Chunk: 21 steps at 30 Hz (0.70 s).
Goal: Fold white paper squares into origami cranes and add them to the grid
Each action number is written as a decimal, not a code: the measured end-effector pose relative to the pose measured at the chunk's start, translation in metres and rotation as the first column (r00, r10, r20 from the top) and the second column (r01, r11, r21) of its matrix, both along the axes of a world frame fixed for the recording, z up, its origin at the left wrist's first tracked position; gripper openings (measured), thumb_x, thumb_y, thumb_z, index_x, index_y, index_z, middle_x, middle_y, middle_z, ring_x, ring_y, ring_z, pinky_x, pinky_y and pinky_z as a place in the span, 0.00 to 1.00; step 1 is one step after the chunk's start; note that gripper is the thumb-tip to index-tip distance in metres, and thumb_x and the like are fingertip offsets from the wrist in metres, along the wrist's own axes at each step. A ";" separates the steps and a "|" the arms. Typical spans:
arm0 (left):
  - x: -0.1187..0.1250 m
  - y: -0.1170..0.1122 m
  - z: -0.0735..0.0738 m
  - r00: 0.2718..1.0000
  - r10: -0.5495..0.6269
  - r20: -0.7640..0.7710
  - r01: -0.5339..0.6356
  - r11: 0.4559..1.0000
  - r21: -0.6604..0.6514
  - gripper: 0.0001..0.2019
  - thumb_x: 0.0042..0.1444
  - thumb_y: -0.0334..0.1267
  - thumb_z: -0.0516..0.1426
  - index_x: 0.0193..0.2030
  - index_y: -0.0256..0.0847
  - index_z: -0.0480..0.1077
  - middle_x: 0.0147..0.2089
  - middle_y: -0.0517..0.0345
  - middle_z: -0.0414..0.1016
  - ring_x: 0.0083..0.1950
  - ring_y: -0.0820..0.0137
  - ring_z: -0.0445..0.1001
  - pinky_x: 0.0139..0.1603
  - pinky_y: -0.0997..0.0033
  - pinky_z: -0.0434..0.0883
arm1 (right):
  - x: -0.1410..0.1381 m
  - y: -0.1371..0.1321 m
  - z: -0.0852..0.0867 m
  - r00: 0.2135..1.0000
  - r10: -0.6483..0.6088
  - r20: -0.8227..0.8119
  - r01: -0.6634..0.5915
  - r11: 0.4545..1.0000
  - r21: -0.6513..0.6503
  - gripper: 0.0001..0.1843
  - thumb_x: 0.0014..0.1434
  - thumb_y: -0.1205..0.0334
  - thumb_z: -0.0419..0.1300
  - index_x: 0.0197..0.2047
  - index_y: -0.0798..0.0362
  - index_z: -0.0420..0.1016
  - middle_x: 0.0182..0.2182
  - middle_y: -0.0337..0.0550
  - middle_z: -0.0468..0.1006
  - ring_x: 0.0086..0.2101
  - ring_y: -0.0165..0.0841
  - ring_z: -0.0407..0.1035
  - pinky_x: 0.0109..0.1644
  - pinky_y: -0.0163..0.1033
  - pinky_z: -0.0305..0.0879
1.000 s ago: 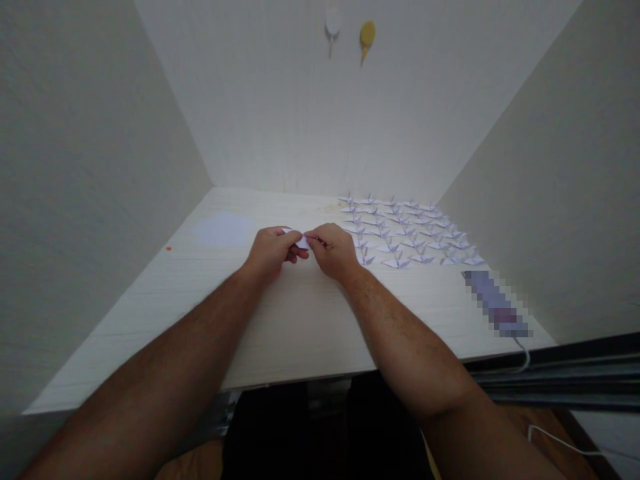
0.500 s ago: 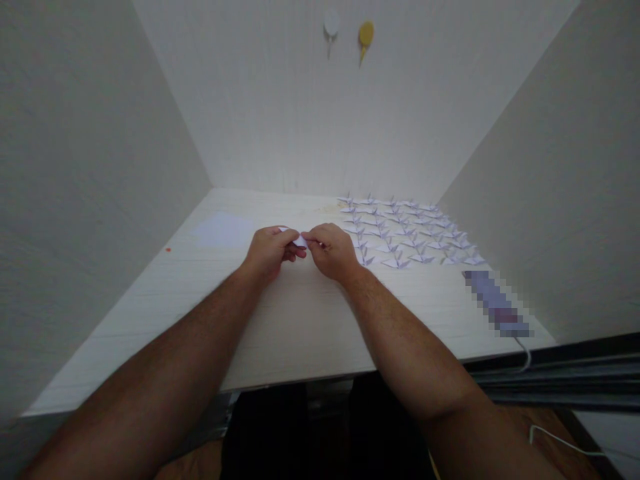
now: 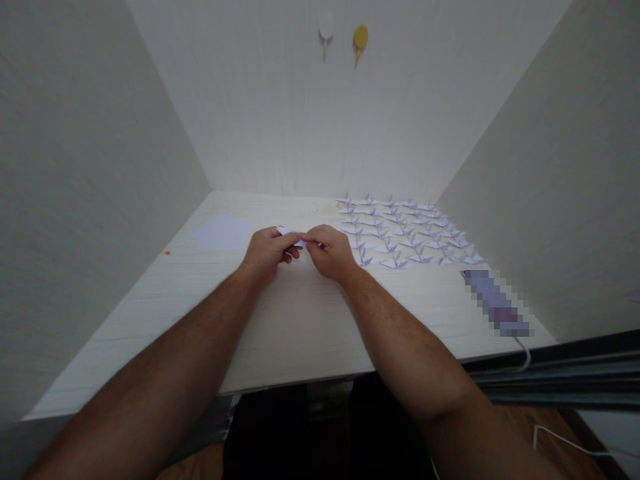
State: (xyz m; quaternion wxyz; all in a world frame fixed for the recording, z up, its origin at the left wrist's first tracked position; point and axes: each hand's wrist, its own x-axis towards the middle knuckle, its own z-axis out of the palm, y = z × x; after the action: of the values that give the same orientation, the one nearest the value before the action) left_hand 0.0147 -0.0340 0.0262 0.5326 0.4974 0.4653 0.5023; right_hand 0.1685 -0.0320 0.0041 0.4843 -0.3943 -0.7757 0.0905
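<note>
A small folded piece of white paper (image 3: 286,231) is held above the middle of the table, mostly covered by fingers. My left hand (image 3: 267,252) pinches it from the left, thumb on top and the other fingers curled beneath. From the right, my right hand (image 3: 330,250) grips the paper's other end between thumb and forefinger. The thumbs nearly meet over it. Just beyond my right hand stand rows of white paper cranes (image 3: 395,230). Left of my left hand lies a stack of white paper sheets (image 3: 223,232).
The white table (image 3: 300,320) is boxed in by panels at the back and both sides. A blurred-out device (image 3: 495,303) with a white cable (image 3: 524,357) lies at the right front. A small orange-red spot (image 3: 167,253) is at the left. White (image 3: 326,30) and yellow hooks (image 3: 361,39) hang on the back panel.
Both hands keep hold of the folded paper. My thumbs have shifted slightly on it, and more of its upper left edge shows. The view has tilted a little.
</note>
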 end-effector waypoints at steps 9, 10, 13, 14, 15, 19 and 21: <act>-0.003 -0.002 0.003 0.995 -0.008 -0.097 0.026 0.983 0.184 0.06 0.43 0.36 0.62 0.26 0.38 0.69 0.16 0.65 0.65 0.18 0.77 0.61 0.19 0.76 0.57 | -0.004 0.001 0.006 0.908 -0.108 -0.405 -0.069 0.915 -0.399 0.10 0.51 0.58 0.65 0.36 0.54 0.79 0.30 0.40 0.80 0.30 0.29 0.71 0.36 0.36 0.68; -0.003 -0.003 0.004 0.994 -0.015 -0.106 0.035 0.981 0.190 0.07 0.43 0.36 0.62 0.26 0.38 0.69 0.16 0.65 0.65 0.18 0.77 0.61 0.19 0.76 0.57 | -0.004 0.001 0.007 0.902 -0.100 -0.421 -0.098 0.900 -0.425 0.10 0.50 0.57 0.66 0.33 0.54 0.79 0.28 0.40 0.80 0.29 0.29 0.71 0.35 0.36 0.68; -0.002 -0.004 0.005 0.992 -0.002 -0.123 0.026 0.980 0.198 0.07 0.42 0.36 0.63 0.26 0.38 0.69 0.16 0.66 0.64 0.18 0.78 0.59 0.19 0.76 0.56 | -0.005 0.000 0.008 0.892 -0.081 -0.445 -0.148 0.877 -0.456 0.10 0.48 0.56 0.66 0.28 0.55 0.76 0.24 0.38 0.77 0.26 0.28 0.69 0.32 0.34 0.64; -0.002 -0.004 0.005 0.992 0.010 -0.129 0.016 0.980 0.199 0.07 0.42 0.36 0.63 0.26 0.38 0.69 0.17 0.66 0.64 0.18 0.78 0.59 0.19 0.76 0.56 | -0.006 -0.001 0.008 0.890 -0.078 -0.449 -0.155 0.875 -0.459 0.10 0.48 0.56 0.66 0.28 0.55 0.75 0.23 0.37 0.76 0.25 0.27 0.68 0.31 0.34 0.63; -0.002 -0.004 0.005 0.991 0.018 -0.136 0.009 0.980 0.199 0.07 0.41 0.36 0.63 0.25 0.37 0.69 0.17 0.66 0.64 0.18 0.78 0.59 0.19 0.76 0.56 | -0.006 -0.001 0.009 0.889 -0.075 -0.453 -0.161 0.872 -0.462 0.10 0.48 0.56 0.66 0.27 0.55 0.75 0.23 0.37 0.75 0.25 0.27 0.67 0.30 0.33 0.62; -0.002 -0.002 0.003 0.990 0.030 -0.137 -0.002 0.980 0.199 0.06 0.41 0.35 0.62 0.24 0.37 0.69 0.17 0.66 0.64 0.18 0.78 0.59 0.19 0.76 0.56 | -0.007 -0.003 0.010 0.887 -0.071 -0.456 -0.176 0.863 -0.475 0.10 0.48 0.56 0.65 0.27 0.55 0.73 0.22 0.36 0.73 0.23 0.26 0.64 0.29 0.33 0.60; -0.002 -0.002 0.002 0.992 0.032 -0.125 -0.007 0.981 0.195 0.06 0.41 0.34 0.62 0.23 0.37 0.68 0.16 0.66 0.64 0.18 0.78 0.59 0.19 0.76 0.55 | -0.007 -0.004 0.009 0.885 -0.065 -0.462 -0.181 0.865 -0.468 0.11 0.48 0.56 0.65 0.27 0.54 0.73 0.21 0.35 0.72 0.23 0.26 0.62 0.29 0.33 0.60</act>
State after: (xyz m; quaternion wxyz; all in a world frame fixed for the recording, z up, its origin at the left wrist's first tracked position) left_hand 0.0129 -0.0358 0.0280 0.4459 0.5733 0.4521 0.5177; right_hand 0.1613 -0.0364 0.0136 0.5335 -0.4483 -0.5994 0.3939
